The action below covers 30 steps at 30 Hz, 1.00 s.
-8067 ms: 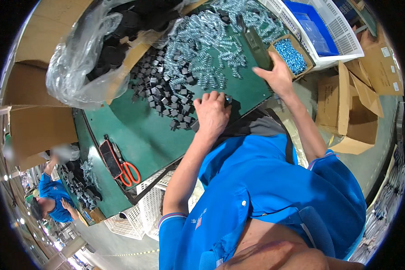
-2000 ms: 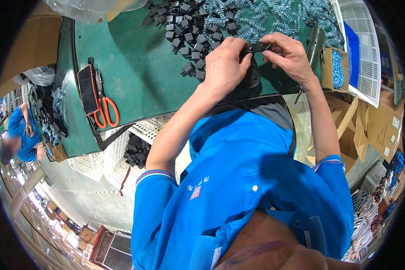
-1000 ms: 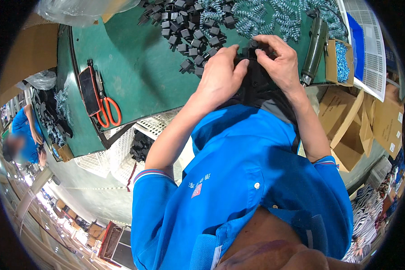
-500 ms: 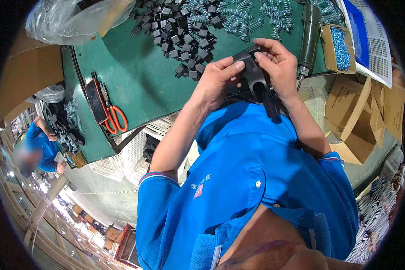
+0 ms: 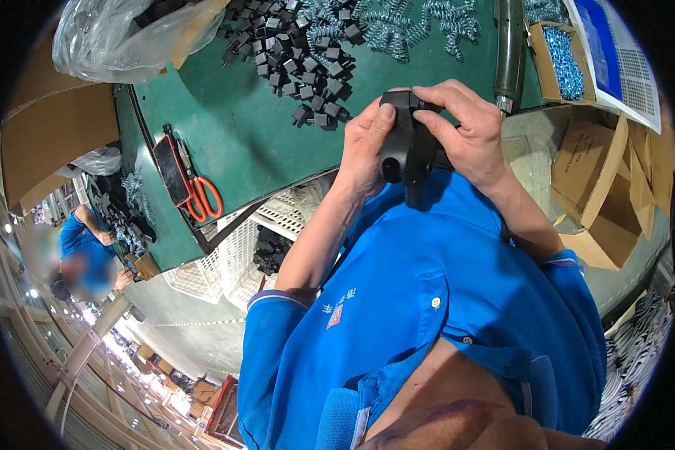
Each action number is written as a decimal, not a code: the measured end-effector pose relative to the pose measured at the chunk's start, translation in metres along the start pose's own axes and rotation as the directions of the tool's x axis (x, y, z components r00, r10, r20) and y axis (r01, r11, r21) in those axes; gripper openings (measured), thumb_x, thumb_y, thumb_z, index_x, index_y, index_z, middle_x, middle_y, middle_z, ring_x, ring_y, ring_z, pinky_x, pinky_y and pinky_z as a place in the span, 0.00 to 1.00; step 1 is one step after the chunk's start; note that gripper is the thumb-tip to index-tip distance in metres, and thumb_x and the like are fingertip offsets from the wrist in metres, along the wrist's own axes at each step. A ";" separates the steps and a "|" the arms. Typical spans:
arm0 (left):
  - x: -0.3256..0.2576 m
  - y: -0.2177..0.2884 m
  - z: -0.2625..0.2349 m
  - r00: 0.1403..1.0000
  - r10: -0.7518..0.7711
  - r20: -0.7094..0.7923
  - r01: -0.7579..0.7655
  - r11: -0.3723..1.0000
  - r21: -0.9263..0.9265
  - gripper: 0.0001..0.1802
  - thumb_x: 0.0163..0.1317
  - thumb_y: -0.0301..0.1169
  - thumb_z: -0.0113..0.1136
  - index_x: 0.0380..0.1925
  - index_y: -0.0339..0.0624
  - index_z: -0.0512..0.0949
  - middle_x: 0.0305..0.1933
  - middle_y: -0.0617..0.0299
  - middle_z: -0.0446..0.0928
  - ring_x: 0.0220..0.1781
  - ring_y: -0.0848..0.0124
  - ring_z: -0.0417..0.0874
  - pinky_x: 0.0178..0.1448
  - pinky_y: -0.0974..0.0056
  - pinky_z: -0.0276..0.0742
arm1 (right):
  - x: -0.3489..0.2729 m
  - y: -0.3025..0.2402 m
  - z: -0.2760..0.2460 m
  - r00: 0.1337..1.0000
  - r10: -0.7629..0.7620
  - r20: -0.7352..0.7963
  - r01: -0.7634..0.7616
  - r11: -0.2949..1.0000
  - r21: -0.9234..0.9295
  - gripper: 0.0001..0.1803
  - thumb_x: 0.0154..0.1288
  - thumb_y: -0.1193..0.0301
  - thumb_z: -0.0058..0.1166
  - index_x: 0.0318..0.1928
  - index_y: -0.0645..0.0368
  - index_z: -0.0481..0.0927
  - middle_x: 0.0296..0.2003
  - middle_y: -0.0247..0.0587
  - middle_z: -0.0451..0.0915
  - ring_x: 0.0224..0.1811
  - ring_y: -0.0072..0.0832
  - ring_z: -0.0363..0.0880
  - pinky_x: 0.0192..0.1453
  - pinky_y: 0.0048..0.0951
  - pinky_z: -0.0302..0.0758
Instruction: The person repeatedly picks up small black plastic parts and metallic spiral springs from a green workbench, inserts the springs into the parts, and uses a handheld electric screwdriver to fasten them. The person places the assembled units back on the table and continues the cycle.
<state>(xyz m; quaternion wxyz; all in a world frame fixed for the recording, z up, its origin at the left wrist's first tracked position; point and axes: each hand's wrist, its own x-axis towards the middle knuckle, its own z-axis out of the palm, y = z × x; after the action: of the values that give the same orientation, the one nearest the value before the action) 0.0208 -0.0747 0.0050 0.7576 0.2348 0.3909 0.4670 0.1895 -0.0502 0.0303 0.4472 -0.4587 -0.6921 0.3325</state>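
Note:
A black moulded plastic part [image 5: 408, 146] with a round hole low on its side is held between my two hands, just past the front edge of the green table. My left hand [image 5: 362, 148] is closed on its left side, thumb pressed near the top. On the right, my right hand [image 5: 469, 136] pinches the upper end between thumb and fingers; whether it also holds a smaller piece is hidden. Beyond my hands lie a heap of small black plastic blocks [image 5: 304, 71] and piles of metal springs [image 5: 394, 28].
A dark green power screwdriver [image 5: 509, 60] stands right of my hands, beside a carton of bluish screws [image 5: 562, 66]. Orange-handled scissors [image 5: 203, 198] and a phone [image 5: 170, 174] lie on the green table [image 5: 236, 142]. Open cartons [image 5: 604, 199] sit lower right. Another person [image 5: 86, 244] works far left.
The black part has been turned in my hands, so its round hole now shows at the lower left. Both hands are slightly lower in the view, still gripping it.

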 end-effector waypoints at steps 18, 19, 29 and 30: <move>0.056 0.033 0.009 0.901 0.246 0.358 -0.342 -0.104 0.934 0.26 0.60 0.36 0.66 0.55 0.33 0.77 0.37 0.53 0.80 0.39 0.58 0.82 0.43 0.59 0.76 | -0.003 0.063 0.015 0.993 0.050 -0.111 -0.071 0.979 -0.190 0.12 0.49 0.80 0.60 0.38 0.61 0.82 0.41 0.39 0.81 0.46 0.43 0.79 0.47 0.37 0.77; 0.058 0.024 0.011 0.867 0.277 0.414 -0.343 -0.271 0.899 0.27 0.57 0.36 0.68 0.55 0.34 0.78 0.36 0.51 0.79 0.38 0.54 0.81 0.42 0.56 0.75 | -0.004 0.065 0.016 0.992 0.046 -0.117 -0.074 0.965 -0.251 0.11 0.50 0.80 0.59 0.37 0.61 0.82 0.41 0.39 0.81 0.46 0.42 0.79 0.47 0.37 0.77; 0.055 0.002 0.009 0.876 0.333 0.348 -0.310 -0.162 0.937 0.25 0.50 0.38 0.71 0.48 0.40 0.81 0.36 0.55 0.78 0.43 0.56 0.79 0.50 0.54 0.71 | -0.010 0.070 0.014 0.998 -0.031 -0.046 0.008 0.901 -0.433 0.12 0.49 0.82 0.55 0.38 0.61 0.79 0.42 0.38 0.79 0.46 0.40 0.78 0.47 0.38 0.77; 0.056 0.004 0.012 0.884 0.309 0.350 -0.290 -0.224 0.930 0.24 0.50 0.38 0.71 0.46 0.40 0.82 0.36 0.55 0.78 0.43 0.56 0.79 0.49 0.54 0.71 | -0.010 0.070 0.012 1.000 -0.027 -0.016 0.017 0.897 -0.442 0.13 0.50 0.81 0.56 0.39 0.61 0.79 0.42 0.39 0.80 0.47 0.40 0.78 0.47 0.38 0.77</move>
<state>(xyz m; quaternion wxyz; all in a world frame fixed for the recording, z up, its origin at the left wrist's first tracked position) 0.0428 -0.0230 -0.0058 0.1823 0.8014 0.5395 0.1833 0.2032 -0.0348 -0.0381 0.3429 -0.5439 -0.7496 0.1569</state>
